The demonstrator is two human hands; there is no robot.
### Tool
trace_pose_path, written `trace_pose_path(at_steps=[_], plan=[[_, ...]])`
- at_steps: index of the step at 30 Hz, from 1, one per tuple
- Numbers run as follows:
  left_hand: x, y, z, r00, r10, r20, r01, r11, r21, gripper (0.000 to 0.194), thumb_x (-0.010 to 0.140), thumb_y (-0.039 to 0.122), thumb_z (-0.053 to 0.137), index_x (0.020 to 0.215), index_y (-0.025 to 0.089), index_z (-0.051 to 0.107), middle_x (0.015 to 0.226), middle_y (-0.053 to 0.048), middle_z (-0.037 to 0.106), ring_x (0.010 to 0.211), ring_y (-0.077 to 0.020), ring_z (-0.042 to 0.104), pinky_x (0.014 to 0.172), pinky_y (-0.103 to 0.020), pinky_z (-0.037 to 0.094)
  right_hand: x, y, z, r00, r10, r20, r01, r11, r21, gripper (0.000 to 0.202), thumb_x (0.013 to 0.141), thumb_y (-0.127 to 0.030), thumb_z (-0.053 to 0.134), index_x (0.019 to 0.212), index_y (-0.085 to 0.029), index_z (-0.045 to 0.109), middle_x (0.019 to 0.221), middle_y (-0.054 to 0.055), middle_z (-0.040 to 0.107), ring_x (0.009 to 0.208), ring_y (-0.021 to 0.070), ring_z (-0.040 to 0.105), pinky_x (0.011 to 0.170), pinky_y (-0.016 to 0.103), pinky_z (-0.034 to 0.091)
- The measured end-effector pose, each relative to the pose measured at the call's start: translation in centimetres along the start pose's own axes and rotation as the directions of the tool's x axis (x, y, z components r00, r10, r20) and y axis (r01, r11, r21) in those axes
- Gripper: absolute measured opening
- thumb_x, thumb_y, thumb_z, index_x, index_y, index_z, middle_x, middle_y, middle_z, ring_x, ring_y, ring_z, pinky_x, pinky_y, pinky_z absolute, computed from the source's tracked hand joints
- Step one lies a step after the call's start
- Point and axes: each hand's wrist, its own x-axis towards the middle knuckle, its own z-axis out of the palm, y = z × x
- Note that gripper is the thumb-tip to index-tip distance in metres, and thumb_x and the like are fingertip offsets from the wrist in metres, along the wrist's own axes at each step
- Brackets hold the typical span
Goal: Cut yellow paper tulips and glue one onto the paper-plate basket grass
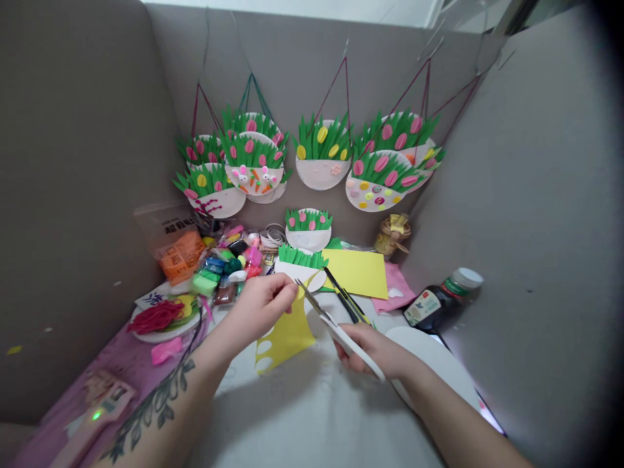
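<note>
My left hand [272, 300] is closed, its thumb and fingers pinching a sheet of yellow paper [287, 341] that hangs below it. Rounded notches run along the paper's lower left side. My right hand [363, 351] grips white-handled scissors [351, 348], whose blades point up and left toward the pinching fingers. The blade tips come close to the paper's top edge; whether they touch it I cannot tell. Behind the scissors lies a black and yellow utility knife [346, 298]. A half-plate with green paper grass [297, 261] sits just beyond my left hand.
Yellow card [358, 272] and pink paper [394, 286] lie at the back. Clay packets [207, 281] and a plate of red yarn [158, 318] are left; a dark bottle [439, 300] and white paper plate [433, 364] are right. Decorated plates [322, 174] hang on the grey wall.
</note>
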Motion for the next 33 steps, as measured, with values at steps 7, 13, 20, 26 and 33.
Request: trace_pose_path(at_steps=[7, 13, 20, 26, 33], plan=[[0.2, -0.3, -0.1, 0.999, -0.018, -0.041, 0.019, 0.999, 0.033, 0.034, 0.084, 0.040, 0.041, 0.060, 0.017, 0.049, 0.055, 0.002, 0.054, 0.052, -0.0104, 0.046, 0.050, -0.021, 0.031, 0.1, 0.0, -0.1, 1.000, -0.003, -0.004, 0.003, 1.000, -0.017, 0.013, 0.059, -0.022, 0.056, 0.069, -0.016, 0.051, 0.063, -0.002, 0.053, 0.057, 0.0098, 0.043, 0.049, 0.019, 0.033], [0.5, -0.7, -0.4, 0.999, -0.014, -0.037, 0.017, 0.997, 0.069, 0.036, 0.084, 0.043, 0.042, 0.063, 0.016, 0.054, 0.056, 0.001, 0.055, 0.051, -0.0105, 0.046, 0.048, -0.020, 0.031, 0.3, 0.6, -0.1, 0.999, -0.007, -0.031, 0.007, 1.000, -0.008, 0.012, 0.058, -0.020, 0.056, 0.068, -0.015, 0.053, 0.063, -0.003, 0.052, 0.058, 0.0100, 0.044, 0.052, 0.019, 0.034], [0.8, -1.6, -2.1, 1.000, 0.007, -0.021, -0.003, 0.987, 0.161, 0.030, 0.084, 0.037, 0.041, 0.078, 0.017, 0.063, 0.068, -0.002, 0.063, 0.061, -0.0135, 0.053, 0.053, -0.021, 0.037, 0.6, 1.6, -0.2, 0.994, 0.039, -0.103, -0.038, 0.999, 0.010, 0.010, 0.056, -0.014, 0.052, 0.066, -0.015, 0.053, 0.063, -0.002, 0.055, 0.059, 0.0109, 0.047, 0.051, 0.019, 0.035], [-0.1, -4.9, -4.4, 0.999, 0.007, 0.046, -0.020, 0.953, 0.303, 0.026, 0.080, 0.034, 0.046, 0.077, 0.018, 0.066, 0.077, -0.003, 0.065, 0.070, -0.0155, 0.056, 0.061, -0.022, 0.039, 0.4, 1.7, -0.5, 0.992, 0.023, -0.126, -0.010, 0.995, 0.101, 0.018, 0.062, -0.029, 0.058, 0.069, -0.016, 0.049, 0.062, 0.000, 0.053, 0.057, 0.0119, 0.048, 0.051, 0.021, 0.036], [-2.6, -11.5, -4.1, 0.910, -0.264, 0.319, 0.116, 0.902, 0.417, 0.019, 0.067, 0.027, 0.056, 0.081, 0.020, 0.067, 0.075, -0.002, 0.067, 0.066, -0.0159, 0.057, 0.057, -0.020, 0.037, 0.3, 1.3, 0.0, 0.996, 0.001, -0.092, 0.006, 0.996, 0.084, 0.021, 0.064, -0.033, 0.058, 0.070, -0.015, 0.050, 0.061, 0.001, 0.054, 0.057, 0.0130, 0.048, 0.052, 0.023, 0.037]])
